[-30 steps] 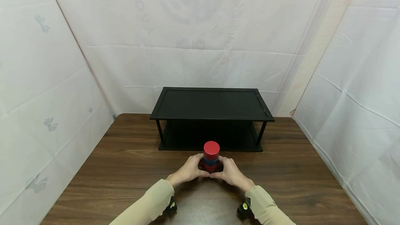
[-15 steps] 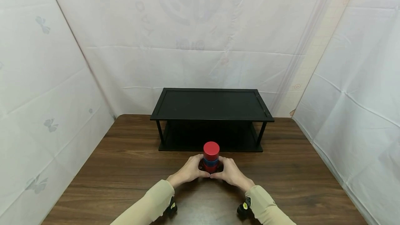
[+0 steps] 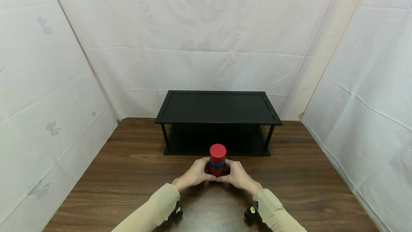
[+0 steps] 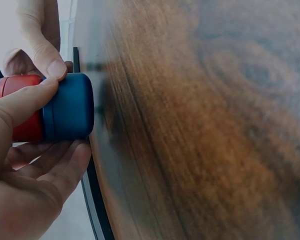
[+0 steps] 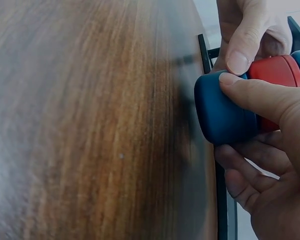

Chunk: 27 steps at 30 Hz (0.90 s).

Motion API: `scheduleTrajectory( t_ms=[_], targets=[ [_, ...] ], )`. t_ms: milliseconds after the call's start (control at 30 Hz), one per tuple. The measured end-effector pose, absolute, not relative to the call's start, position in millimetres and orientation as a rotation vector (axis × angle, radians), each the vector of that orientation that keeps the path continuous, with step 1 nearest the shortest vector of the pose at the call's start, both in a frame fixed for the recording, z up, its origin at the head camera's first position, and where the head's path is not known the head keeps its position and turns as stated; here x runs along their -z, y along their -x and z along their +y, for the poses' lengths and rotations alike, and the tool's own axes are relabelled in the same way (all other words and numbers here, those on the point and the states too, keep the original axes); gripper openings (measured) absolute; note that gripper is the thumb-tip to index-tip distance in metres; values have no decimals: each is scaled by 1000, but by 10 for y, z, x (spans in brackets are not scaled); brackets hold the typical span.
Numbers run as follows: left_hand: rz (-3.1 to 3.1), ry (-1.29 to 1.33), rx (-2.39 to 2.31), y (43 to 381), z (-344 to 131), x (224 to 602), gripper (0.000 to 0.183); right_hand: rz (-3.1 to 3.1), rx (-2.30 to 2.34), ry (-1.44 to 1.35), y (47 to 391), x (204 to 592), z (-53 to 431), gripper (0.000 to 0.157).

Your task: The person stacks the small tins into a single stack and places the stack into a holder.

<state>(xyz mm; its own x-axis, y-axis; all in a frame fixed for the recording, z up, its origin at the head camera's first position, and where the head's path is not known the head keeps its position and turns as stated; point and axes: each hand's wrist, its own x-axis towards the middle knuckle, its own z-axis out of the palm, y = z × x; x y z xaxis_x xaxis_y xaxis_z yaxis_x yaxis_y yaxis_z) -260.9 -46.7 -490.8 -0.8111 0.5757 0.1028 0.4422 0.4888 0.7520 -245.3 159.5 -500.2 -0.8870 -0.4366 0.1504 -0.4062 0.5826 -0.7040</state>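
A stack of small round tins [image 3: 217, 152], red and blue by turns with a red one on top, stands upright at the middle of the table. My left hand [image 3: 194, 173] and right hand [image 3: 239, 176] grip it low down from either side, with the thumbs meeting at the front. In the left wrist view both thumbs press on the lowest blue tin [image 4: 72, 107], and fingers curl around its far side. Above it a red tin [image 5: 272, 72] shows in the right wrist view. The blue tin's base is close over the tabletop.
Right behind the stack is a black two-level shelf [image 3: 217, 106] with a flat top and thin posts. The brown wooden table [image 3: 128, 174] extends to both sides. White sheets [image 3: 206, 31] hang at the back and along both sides.
Both hands and the stack have shifted slightly up in the head view over the last half second. The grip looks the same, and the shelf has stayed put.
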Motion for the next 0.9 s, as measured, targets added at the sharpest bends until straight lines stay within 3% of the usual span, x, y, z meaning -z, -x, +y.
scheduleTrajectory(
  t_ms=[667, 900],
  targets=[
    [2588, -980, -1230, 2676, -498, 4803, 51, 2705, 1260, 767, 2538, 4871, 1626, 52],
    [2570, -893, -1244, 2696, -495, 4710, 51, 2693, 1283, 775, 2579, 4809, 1625, 51]
  ],
)
